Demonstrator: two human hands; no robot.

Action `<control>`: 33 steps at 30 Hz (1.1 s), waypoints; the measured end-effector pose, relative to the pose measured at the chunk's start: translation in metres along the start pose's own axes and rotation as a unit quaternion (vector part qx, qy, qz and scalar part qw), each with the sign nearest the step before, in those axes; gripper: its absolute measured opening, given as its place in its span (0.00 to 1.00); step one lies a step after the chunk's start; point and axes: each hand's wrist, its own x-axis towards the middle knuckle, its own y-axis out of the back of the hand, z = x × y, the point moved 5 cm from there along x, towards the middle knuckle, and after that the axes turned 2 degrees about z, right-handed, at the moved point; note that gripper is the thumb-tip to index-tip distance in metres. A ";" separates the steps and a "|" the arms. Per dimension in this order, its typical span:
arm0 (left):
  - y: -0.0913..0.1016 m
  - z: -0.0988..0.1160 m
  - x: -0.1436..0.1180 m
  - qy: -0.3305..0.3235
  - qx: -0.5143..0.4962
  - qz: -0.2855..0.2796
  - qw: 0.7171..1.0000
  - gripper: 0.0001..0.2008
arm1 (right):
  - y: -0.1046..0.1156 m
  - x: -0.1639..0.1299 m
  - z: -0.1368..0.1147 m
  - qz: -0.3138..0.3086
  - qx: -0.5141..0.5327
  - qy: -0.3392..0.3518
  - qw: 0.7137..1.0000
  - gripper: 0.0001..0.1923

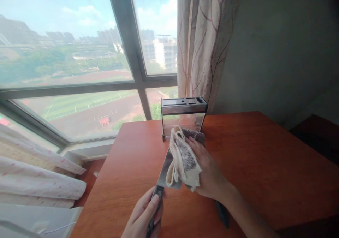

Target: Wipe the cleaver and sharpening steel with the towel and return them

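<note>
My left hand [143, 216] grips the dark handle of a large kitchen knife [164, 169] at the bottom centre, blade pointing away from me over the table. My right hand [209, 172] holds a cream and grey cloth [184, 160] folded over the blade, covering most of it. Only a strip of the blade's left side shows. Just beyond the blade tip stands a steel knife block [183, 115] with slots in its top.
The reddish wooden table [265, 160] stretches right and towards me. A dark object [222, 214] lies partly under my right forearm. A big window [79, 72] and a patterned curtain [203, 43] are behind; white bedding [39, 181] lies at lower left.
</note>
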 end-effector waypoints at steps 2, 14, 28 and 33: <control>-0.006 0.004 0.002 -0.005 0.006 0.002 1.000 0.19 | -0.010 -0.005 -0.011 -0.044 -0.036 0.020 0.998 0.51; -0.013 0.001 0.013 -0.021 0.036 -0.037 0.998 0.18 | -0.016 -0.008 0.000 -0.028 0.025 -0.027 0.999 0.48; -0.012 0.003 0.020 -0.052 0.059 -0.053 0.995 0.16 | -0.022 -0.014 -0.017 0.000 0.019 -0.027 0.999 0.48; -0.011 0.009 0.018 -0.066 0.069 -0.037 0.995 0.19 | -0.025 -0.026 -0.034 -0.022 0.057 -0.016 0.998 0.46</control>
